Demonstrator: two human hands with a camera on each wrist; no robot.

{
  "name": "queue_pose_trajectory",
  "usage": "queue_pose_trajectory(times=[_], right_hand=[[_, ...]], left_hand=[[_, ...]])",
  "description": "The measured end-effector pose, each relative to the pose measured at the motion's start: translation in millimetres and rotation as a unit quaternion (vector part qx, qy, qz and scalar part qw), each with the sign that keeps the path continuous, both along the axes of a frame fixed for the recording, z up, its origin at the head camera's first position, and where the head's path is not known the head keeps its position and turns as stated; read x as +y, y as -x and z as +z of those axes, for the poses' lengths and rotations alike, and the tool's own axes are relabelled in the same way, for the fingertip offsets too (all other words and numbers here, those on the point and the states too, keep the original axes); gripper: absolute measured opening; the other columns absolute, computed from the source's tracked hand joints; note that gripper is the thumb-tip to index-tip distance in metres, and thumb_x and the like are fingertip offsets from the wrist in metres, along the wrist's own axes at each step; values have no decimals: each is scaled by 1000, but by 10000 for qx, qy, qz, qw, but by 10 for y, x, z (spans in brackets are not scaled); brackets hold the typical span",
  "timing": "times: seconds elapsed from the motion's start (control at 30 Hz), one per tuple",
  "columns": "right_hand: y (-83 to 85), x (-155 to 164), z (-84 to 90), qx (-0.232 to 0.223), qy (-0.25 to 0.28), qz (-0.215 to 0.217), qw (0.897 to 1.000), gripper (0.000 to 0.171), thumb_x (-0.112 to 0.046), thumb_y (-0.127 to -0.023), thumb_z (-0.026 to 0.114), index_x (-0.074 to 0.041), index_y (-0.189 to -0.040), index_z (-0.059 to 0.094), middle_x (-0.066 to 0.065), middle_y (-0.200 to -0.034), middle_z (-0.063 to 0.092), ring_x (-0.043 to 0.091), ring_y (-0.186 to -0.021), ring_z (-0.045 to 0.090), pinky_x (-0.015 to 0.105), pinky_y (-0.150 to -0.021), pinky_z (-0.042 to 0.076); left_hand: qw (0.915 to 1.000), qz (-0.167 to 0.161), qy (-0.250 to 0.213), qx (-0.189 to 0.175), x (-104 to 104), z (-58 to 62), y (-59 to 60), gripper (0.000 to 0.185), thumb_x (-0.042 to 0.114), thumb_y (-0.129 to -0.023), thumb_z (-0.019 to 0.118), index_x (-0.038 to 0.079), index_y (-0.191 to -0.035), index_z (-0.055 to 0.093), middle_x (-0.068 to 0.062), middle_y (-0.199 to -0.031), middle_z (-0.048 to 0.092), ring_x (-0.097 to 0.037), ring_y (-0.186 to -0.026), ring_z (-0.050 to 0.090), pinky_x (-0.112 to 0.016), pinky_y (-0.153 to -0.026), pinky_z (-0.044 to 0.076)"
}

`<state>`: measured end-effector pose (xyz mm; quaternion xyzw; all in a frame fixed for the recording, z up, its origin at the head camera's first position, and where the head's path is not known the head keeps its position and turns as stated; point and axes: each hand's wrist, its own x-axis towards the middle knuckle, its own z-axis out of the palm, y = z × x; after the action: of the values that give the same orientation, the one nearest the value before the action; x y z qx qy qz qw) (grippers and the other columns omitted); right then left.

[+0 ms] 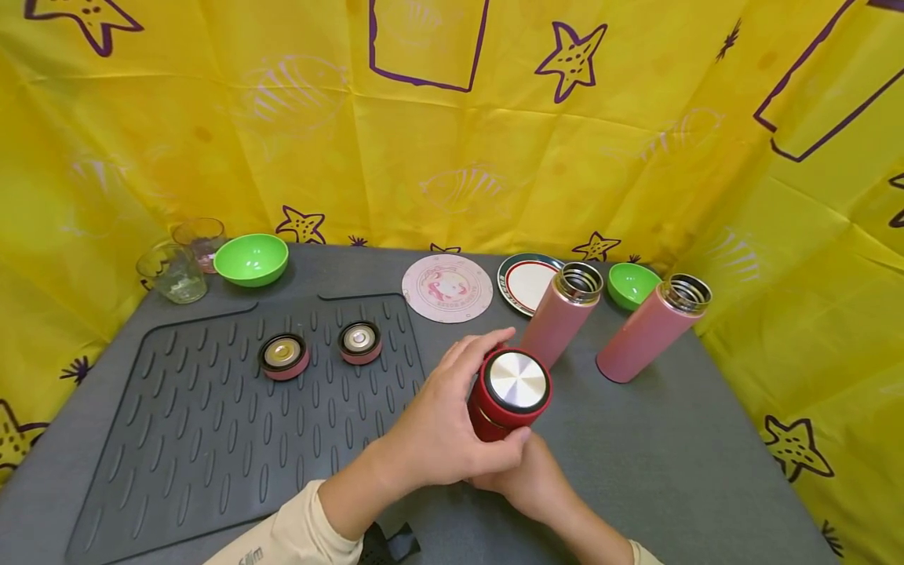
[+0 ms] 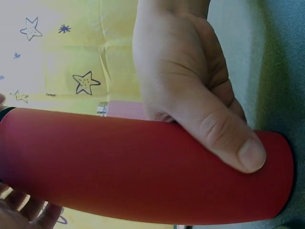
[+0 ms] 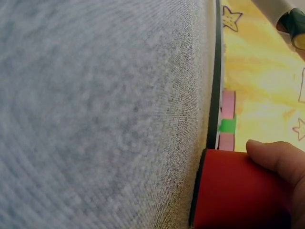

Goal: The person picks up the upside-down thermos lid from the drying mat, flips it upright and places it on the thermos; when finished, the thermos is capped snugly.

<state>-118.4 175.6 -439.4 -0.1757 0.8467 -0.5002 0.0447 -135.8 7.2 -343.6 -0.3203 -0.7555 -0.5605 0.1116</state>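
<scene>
Both hands hold a red thermos bottle (image 1: pixel 487 424) that stands roughly upright near the table's front middle. Its silver-topped, black-ringed end (image 1: pixel 518 380) faces up. My left hand (image 1: pixel 445 416) curls around the upper part, thumb on the near side and fingers on the far side. Lower down, my right hand (image 1: pixel 526 479) grips the body, partly hidden behind the left in the head view. In the left wrist view, the right thumb (image 2: pixel 250 155) presses on the red bottle (image 2: pixel 119 167) near its base. The base is close to the tabletop; contact cannot be told.
Two lidless pink bottles (image 1: pixel 558 314) (image 1: pixel 646 333) stand to the right. Two lids (image 1: pixel 284 357) (image 1: pixel 360 343) lie upside down on a grey drying mat (image 1: pixel 212 439). Green bowls (image 1: pixel 251 260) (image 1: pixel 631 285), glasses (image 1: pixel 176 275), a pink round mat (image 1: pixel 447 288) and a plate (image 1: pixel 526 284) are farther back.
</scene>
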Motion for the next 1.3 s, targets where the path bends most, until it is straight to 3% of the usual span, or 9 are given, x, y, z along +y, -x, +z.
queue_pose_trajectory(times=[0.13,0.23,0.43,0.53,0.7,0.83,1.03,1.17,1.3], right_hand=[[13,-12,3,10,127,105,9999,37,-6,-69,85,-15,-98,64,-9,-87,66,12,-78,60,29,-73,51],[18,-13,9,-345,351,103,9987,39,-9,-70,87,-15,-101,64,-6,-90,67,15,-79,61,31,-74,51],[-4,1,26,-510,158,-131,9985,42,-15,-70,87,-10,-104,63,-7,-92,67,13,-80,61,30,-73,52],[-5,-3,21,-165,-11,-95,9998,38,-13,-70,86,-11,-101,64,-9,-90,66,11,-80,61,29,-73,52],[13,-20,-9,81,186,69,9998,35,-5,-69,85,-16,-94,64,-10,-84,65,11,-74,60,29,-70,51],[26,-24,-2,-220,499,179,9984,37,-5,-69,86,-16,-97,64,-7,-87,66,14,-77,61,31,-72,52],[4,-13,4,-319,360,11,9988,38,-6,-69,85,-12,-101,63,-7,-90,67,13,-80,62,30,-74,52],[-2,-14,-4,93,190,5,9998,36,-4,-69,83,-15,-97,64,-10,-86,65,10,-77,61,29,-71,52],[15,-32,1,-7,391,128,9992,36,-4,-69,84,-17,-96,64,-8,-86,66,14,-76,61,30,-71,52]], left_hand=[[9987,193,-207,-433,21,-16,-29,83,36,-66,90,22,-131,41,7,-121,47,-11,-112,49,-33,-90,46],[9992,265,-191,-245,17,-20,-11,73,32,-67,89,21,-125,47,9,-117,52,-11,-109,50,-33,-88,46],[9996,-64,46,274,-35,-5,41,72,22,-69,81,18,-135,52,10,-122,57,-11,-110,48,-32,-88,47],[9999,-129,49,68,-36,2,23,79,27,-71,83,20,-140,45,8,-127,52,-12,-114,46,-33,-90,46],[9979,296,-214,-534,17,-7,-36,84,38,-65,91,22,-129,40,8,-120,48,-11,-111,49,-34,-89,46],[9984,503,-229,-118,24,-17,-26,71,32,-66,90,21,-124,50,10,-115,54,-10,-107,50,-33,-88,45],[9993,220,-9,314,-9,-15,0,72,24,-68,85,18,-132,52,10,-124,55,-11,-113,48,-34,-90,46],[9997,154,-61,-169,1,-21,-32,80,32,-69,88,22,-136,44,9,-125,50,-11,-115,47,-34,-91,45],[9982,352,-238,-413,7,-38,-46,76,36,-67,90,23,-127,46,10,-119,51,-11,-112,49,-35,-89,45]])
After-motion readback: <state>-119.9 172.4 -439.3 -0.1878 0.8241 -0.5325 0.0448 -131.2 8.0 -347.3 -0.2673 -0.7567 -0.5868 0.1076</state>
